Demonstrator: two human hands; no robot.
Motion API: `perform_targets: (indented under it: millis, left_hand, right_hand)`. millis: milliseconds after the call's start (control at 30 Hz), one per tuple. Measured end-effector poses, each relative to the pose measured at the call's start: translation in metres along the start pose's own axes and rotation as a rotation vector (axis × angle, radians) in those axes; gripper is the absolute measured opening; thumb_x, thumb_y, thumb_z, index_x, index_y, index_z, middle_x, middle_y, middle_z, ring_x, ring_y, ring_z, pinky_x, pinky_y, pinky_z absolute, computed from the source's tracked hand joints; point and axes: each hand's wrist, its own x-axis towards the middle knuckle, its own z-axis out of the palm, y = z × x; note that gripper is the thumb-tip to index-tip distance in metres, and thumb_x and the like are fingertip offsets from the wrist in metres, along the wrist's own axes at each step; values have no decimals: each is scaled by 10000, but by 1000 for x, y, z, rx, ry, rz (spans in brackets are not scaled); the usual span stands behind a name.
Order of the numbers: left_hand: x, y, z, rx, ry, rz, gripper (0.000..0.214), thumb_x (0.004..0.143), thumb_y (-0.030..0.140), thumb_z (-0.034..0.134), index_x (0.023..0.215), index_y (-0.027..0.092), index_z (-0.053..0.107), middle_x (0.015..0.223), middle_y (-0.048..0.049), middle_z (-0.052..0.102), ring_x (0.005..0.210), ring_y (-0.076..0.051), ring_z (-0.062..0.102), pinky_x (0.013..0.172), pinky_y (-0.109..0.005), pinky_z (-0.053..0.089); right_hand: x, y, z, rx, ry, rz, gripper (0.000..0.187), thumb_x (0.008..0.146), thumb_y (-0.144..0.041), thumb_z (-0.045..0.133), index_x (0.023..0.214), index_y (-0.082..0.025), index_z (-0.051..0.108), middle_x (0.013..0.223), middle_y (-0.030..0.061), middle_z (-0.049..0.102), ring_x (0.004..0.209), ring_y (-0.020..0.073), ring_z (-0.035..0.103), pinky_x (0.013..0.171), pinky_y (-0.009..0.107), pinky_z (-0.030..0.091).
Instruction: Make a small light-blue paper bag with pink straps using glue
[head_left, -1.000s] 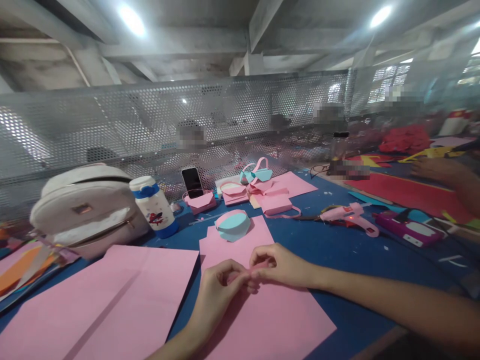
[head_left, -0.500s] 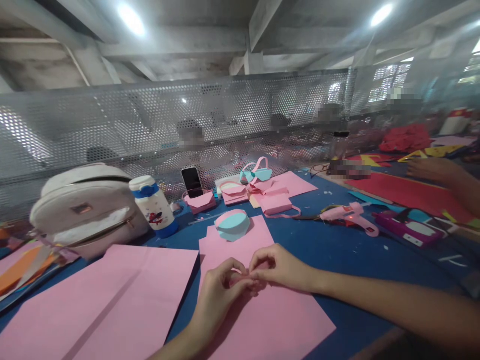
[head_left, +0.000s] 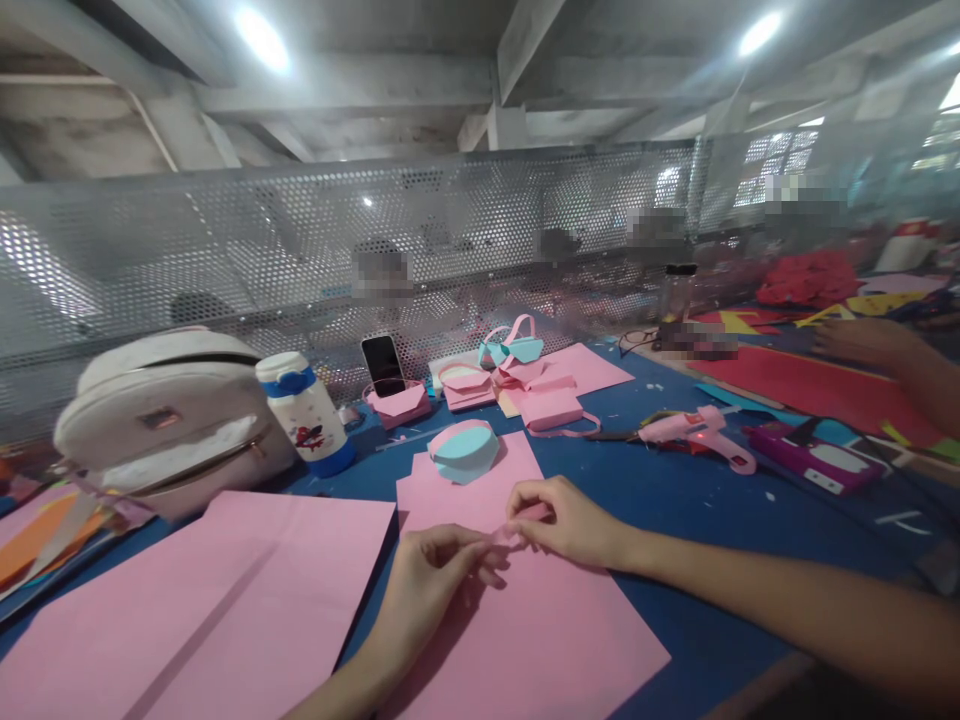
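Between my two hands is a small strip of pink paper (head_left: 511,537), pinched at both ends just above a large pink sheet (head_left: 555,630). My left hand (head_left: 435,575) closes thumb and forefinger on its left end, with the other fingers loosely curled. On the right end, my right hand (head_left: 562,520) pinches with thumb and fingertips, and part of the strip shows inside its curled fingers. Just beyond my hands, a small light-blue and pink paper piece (head_left: 465,452) lies on the sheet's far part.
Left are another pink sheet (head_left: 225,590), a white backpack (head_left: 172,410) and a bottle (head_left: 304,415). Small pink paper bags (head_left: 551,405) and a phone (head_left: 383,362) stand behind. To the right lie scissors (head_left: 619,436), a pink glue gun (head_left: 697,432) and a co-worker's hand (head_left: 855,340).
My hands have moved slightly apart, the left a little left and the right a little right and up. More of the pink strip now shows between them.
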Motion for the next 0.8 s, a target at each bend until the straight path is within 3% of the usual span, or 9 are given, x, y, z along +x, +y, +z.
perform_targets:
  millis: [100,233,433,533,700,800]
  left_hand:
    - [-2,2,0,39,9,-26,242,795,304,708,805,72,776,756,-161,766,598,-200,695,532,-235,454]
    - [-4,6,-2,144,-29,11,254,828,317,649,825,85,752,700,-107,737,619,-183,652,610,-261,472]
    - [-9,13,-6,669,-8,92,252,862,236,512,628,165,573,636,-1,595,638,-151,535,599,-239,379]
    - [-13,15,-5,874,-85,123,270,882,213,459,614,187,481,656,11,559,627,-146,516,585,-248,349]
    - [-17,10,-4,1240,-166,301,172,824,121,492,669,195,486,698,10,549,647,-159,512,582,-273,322]
    - [-15,4,-7,1347,-136,479,67,851,155,516,854,197,568,816,-22,605,699,-187,550,582,-286,363]
  right_hand:
    - [0,-1,0,3,-3,-1,64,772,-186,626,720,-152,614,576,-34,573,510,96,534,492,190,413]
    - [-1,1,0,-3,-9,12,59,778,-180,624,726,-154,624,589,-30,587,527,102,546,505,195,411]
    - [-4,2,-2,-241,-84,-95,70,805,-174,666,739,-172,640,742,-11,645,703,134,585,649,231,429]
    - [-7,2,-2,-419,-182,-216,125,809,-149,686,717,-178,607,798,-10,610,797,147,552,737,253,420]
    - [-9,8,1,-565,-226,-261,184,792,-106,693,912,-188,579,984,13,583,975,177,508,876,304,393]
    - [-7,12,0,-569,-242,-252,212,805,-140,702,959,-187,563,1006,15,581,975,178,502,861,307,390]
